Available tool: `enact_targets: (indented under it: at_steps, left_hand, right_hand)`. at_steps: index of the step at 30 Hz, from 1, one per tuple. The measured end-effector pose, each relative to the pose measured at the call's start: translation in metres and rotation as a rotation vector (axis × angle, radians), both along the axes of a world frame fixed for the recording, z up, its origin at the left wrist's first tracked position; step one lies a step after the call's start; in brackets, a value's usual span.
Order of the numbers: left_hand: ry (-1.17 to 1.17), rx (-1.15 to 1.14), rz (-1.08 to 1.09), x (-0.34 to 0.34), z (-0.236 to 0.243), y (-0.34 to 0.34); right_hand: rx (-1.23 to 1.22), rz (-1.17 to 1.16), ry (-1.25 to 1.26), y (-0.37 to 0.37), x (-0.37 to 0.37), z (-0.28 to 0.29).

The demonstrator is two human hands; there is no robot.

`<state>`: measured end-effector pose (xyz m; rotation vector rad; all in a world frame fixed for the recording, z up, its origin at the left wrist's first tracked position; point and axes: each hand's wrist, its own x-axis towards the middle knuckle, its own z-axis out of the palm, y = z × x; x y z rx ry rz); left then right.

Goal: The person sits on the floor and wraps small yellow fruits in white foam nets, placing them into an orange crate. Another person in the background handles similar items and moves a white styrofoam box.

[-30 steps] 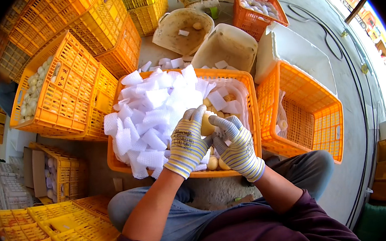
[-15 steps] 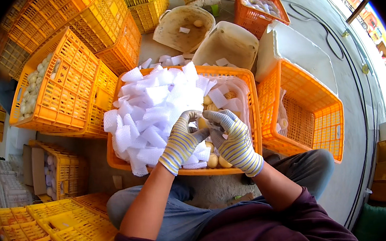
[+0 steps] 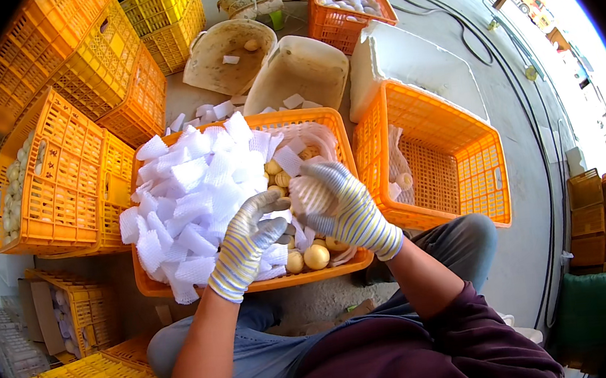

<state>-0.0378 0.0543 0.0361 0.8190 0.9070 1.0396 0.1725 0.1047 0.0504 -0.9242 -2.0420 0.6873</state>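
An orange crate (image 3: 142, 276) stands before my knees, with a heap of white foam net sleeves (image 3: 190, 173) on its left and round pale-yellow fruit (image 3: 317, 257) on its right. Over the fruit, my right hand (image 3: 349, 202) is closed round a fruit in a white foam net sleeve (image 3: 311, 195), blurred by motion. My left hand (image 3: 246, 233) hovers at the heap's right edge, thumb and fingers apart, with nothing seen in it. Both hands wear striped gloves with grey fingertips.
At right stands an orange crate (image 3: 489, 169) with a little netting inside. Beyond are two dirty pale tubs (image 3: 311, 59), a white foam box (image 3: 415, 59) and a crate of pale round items (image 3: 352, 25). Stacked crates (image 3: 73, 180) rise at left; black cables (image 3: 503, 57) cross the floor.
My hands, close together before, have come apart; the right now carries the sleeved fruit and the left has opened. The whole view has shifted, with the crates now farther left in it.
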Motion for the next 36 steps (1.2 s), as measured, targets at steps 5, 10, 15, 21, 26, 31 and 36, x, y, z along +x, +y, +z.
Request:
enact_targets:
  at_steps: [5,10,15,21,26,31,36]
  left_hand:
    - [0.105,-0.043,0.218,-0.041,0.007,0.007]
    - [0.059,-0.011,0.294,-0.061,0.011,0.015]
    - [0.286,0.024,0.299,-0.067,0.023,0.004]
    - [0.278,-0.019,0.274,-0.061,0.009,0.012]
    - [0.297,-0.019,0.209,-0.040,0.016,0.018]
    - [0.390,0.031,0.217,-0.044,-0.001,0.008]
    - [0.531,0.106,0.241,-0.033,-0.021,0.004]
  right_hand:
    - [-0.442,-0.656,0.509,0.072,0.130,-0.052]
    - [-1.068,-0.665,-0.336,0.073,0.222,-0.154]
    - [-0.613,-0.842,-0.793,0.072,0.211,-0.163]
    - [-0.010,-0.266,-0.351,0.031,0.032,-0.096]
    - [-0.466,0.009,-0.913,0.051,0.003,-0.180]
    - [-0.376,-0.276,-0.803,0.058,-0.001,-0.125]
    - [-0.888,0.014,0.056,0.037,-0.005,-0.061]
